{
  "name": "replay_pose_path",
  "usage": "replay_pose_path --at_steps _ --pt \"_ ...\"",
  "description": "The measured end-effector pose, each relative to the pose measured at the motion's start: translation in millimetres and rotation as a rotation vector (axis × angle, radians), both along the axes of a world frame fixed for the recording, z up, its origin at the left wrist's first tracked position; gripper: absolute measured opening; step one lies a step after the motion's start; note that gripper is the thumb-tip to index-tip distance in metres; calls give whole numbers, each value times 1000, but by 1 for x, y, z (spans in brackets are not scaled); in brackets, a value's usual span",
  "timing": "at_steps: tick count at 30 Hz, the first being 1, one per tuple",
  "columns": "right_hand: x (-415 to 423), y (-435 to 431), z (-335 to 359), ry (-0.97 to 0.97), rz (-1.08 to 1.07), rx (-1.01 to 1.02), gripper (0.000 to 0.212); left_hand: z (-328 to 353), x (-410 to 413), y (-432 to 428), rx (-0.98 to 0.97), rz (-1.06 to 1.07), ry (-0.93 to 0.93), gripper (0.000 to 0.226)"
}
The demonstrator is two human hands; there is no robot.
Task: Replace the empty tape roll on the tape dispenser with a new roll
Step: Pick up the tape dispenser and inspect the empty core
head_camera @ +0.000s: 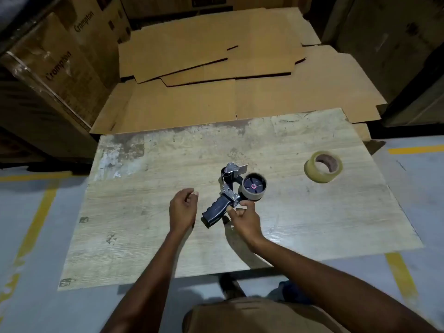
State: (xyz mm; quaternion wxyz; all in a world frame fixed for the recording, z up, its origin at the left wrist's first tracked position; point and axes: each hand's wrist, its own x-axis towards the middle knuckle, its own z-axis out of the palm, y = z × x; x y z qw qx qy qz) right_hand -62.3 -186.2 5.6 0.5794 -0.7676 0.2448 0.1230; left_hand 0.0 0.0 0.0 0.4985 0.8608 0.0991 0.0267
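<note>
Left grip first: the left hand point(183, 209) hovers loosely curled just left of the tape dispenser point(230, 193), its fingers bent but closed on nothing, apart from the black handle point(214, 212). It looks placed to catch that handle and steady the tool.

At the centre of the desk point(134, 212) the tape dispenser lies on its side, handle pointing toward the person and metal cutter end pointing away. Lying this way, its hub faces up, so a roll can likely be lifted straight off. On that hub sits the empty tape roll point(254, 187), a bare grey core with no tape visible on it.

The right hand point(243, 218) is just below the core, fingertips pinching at the metal frame where handle meets hub. Whether it truly grips the frame or only touches it is hard to tell from this angle.

Far to the right, well apart from the dispenser, the new roll point(323, 166) of clear yellowish tape rests near the desk's right edge, tilted toward the camera.

Bare desk lies open all around the tool, with wide clear room on the left half. Beyond the far edge are flattened cardboard sheets point(216, 58); grey floor with yellow lines lies at both sides.
</note>
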Motion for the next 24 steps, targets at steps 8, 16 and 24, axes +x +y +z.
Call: replay_pose_path --at_steps 8,16,24 --pt "48 41 1 366 -500 782 70 7 3 45 57 12 -11 23" --pt "50 18 16 335 -549 891 51 8 4 59 96 -10 -48 24" --pt "42 -29 31 289 -616 733 46 23 19 12 278 -245 -215 32"
